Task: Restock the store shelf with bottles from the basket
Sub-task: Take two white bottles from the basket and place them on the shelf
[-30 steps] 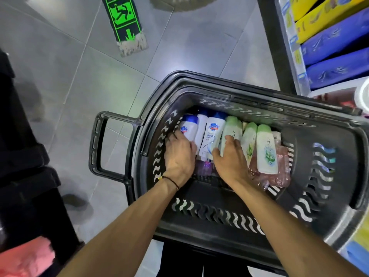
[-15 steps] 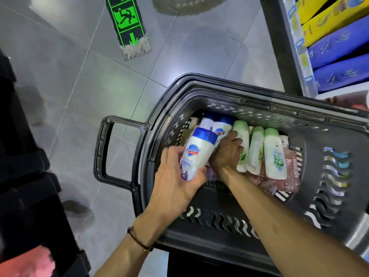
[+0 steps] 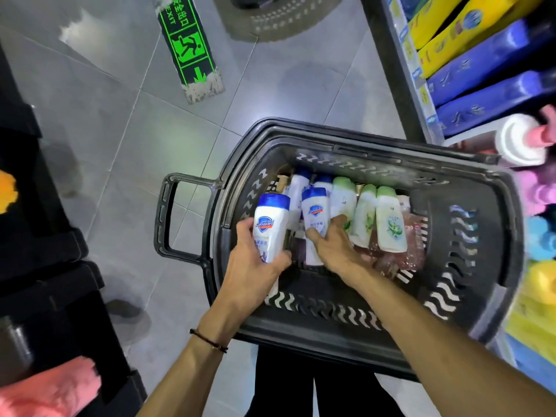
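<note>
A dark grey shopping basket (image 3: 346, 335) sits below me with several bottles lying inside. My left hand (image 3: 251, 266) grips a white bottle with a blue cap (image 3: 269, 227), lifted over the basket's left wall. My right hand (image 3: 332, 246) is closed around a second blue-capped white bottle (image 3: 314, 213), raised a little above the others. Three white bottles with green caps (image 3: 389, 219) lie to the right of it, over pink refill pouches (image 3: 413, 248). More blue-capped bottles (image 3: 298, 185) lie behind. The store shelf (image 3: 400, 55) stands at the right.
The shelf holds yellow and blue packs (image 3: 487, 58) above and pink, blue and yellow items (image 3: 538, 200) along the right edge. Black crates (image 3: 39, 266) stand at the left. The basket's handle (image 3: 168, 218) sticks out left over grey floor tiles with a green exit sticker (image 3: 192, 52).
My left hand has carried its blue-capped bottle up and left, out over the basket wall. My right hand has closed on a second blue-capped bottle and lifted it.
</note>
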`<act>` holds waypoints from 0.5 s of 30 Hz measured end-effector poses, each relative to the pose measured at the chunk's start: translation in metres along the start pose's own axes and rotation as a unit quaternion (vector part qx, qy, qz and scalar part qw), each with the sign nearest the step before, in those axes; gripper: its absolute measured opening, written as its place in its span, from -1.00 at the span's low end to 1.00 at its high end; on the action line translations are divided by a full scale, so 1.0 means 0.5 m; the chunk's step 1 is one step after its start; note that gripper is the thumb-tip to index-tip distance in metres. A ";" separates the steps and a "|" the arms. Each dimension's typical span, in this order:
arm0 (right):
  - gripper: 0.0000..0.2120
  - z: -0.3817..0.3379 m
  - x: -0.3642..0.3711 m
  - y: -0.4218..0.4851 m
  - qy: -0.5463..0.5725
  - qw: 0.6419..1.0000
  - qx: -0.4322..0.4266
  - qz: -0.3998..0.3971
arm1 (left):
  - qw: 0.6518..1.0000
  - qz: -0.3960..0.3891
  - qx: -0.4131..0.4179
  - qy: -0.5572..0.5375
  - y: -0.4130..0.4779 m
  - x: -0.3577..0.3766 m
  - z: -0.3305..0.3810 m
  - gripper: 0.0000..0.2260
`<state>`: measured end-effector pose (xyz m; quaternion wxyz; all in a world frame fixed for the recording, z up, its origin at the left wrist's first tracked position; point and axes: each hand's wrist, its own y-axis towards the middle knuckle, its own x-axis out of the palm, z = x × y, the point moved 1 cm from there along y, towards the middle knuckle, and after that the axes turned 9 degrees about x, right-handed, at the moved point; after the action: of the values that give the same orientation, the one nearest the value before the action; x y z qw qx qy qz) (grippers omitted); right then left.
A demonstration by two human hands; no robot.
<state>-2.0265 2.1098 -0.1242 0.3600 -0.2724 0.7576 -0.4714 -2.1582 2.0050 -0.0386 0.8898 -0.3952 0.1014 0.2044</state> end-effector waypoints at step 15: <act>-0.75 -0.111 -0.318 -0.659 0.204 0.965 -0.127 0.108 | 0.988 0.056 0.132 0.059 -0.359 -0.105 0.466 -0.39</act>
<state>-1.9525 2.1239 0.2381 0.2089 -0.1307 0.8935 -0.3755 -2.1213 2.0550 0.2534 0.9138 -0.2795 0.2020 0.2145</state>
